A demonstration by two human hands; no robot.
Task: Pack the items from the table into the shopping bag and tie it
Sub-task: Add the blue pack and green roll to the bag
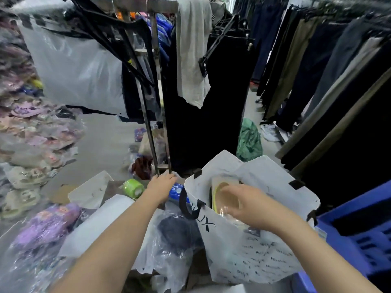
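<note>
A white shopping bag (264, 259) with black handles and printed lettering stands open at the lower right. My right hand (247, 206) is inside its mouth, closed on a clear-wrapped pack of tan insoles (222, 193). My left hand (163, 185) reaches forward over the table and rests on a blue packet (176, 192) just left of the bag; its grip is hidden. A dark garment in a clear plastic wrapper (177, 233) lies on the table beside the bag. A green roll (133, 188) sits further left.
A purple packaged item (46, 225) and white flat packages (101, 227) lie at the left. A metal clothes rack (156, 102) with dark garments stands directly ahead. More trousers hang at the right. A blue plastic crate (359, 235) sits at the right edge. Packaged slippers pile up at far left.
</note>
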